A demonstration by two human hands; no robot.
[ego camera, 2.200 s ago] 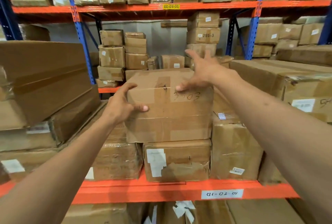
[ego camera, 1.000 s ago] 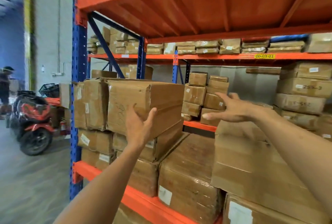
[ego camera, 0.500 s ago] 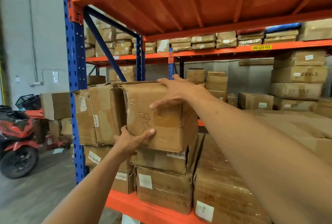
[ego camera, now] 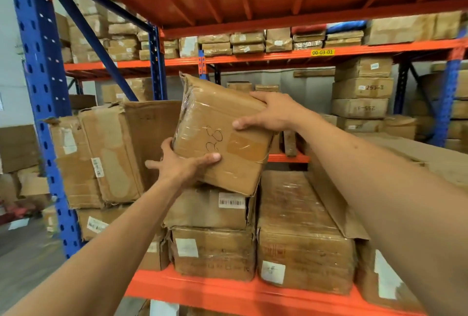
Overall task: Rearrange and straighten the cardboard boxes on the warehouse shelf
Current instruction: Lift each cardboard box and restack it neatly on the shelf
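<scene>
Head view, all places relative to the taped box:
Taped box: brown cardboard under shiny tape, tilted hard, top corner leaning left, handwritten numbers on the front face, its bottom edge just over the barcode box.
Left hand: was cupped under the lower left corner, thumb pressed flat on the front face, other fingers spread below.
Right hand: was clamped over the upper right edge, thumb on the front, fingers wrapped over the top.
Barcode box: directly underneath, top of a short stack.
Crushed box: just left, dented, torn at the top.
Long wrapped box: lower right, lying flat.
Orange shelf beam: below everything, carrying the stacks.
Blue upright: far left.
</scene>
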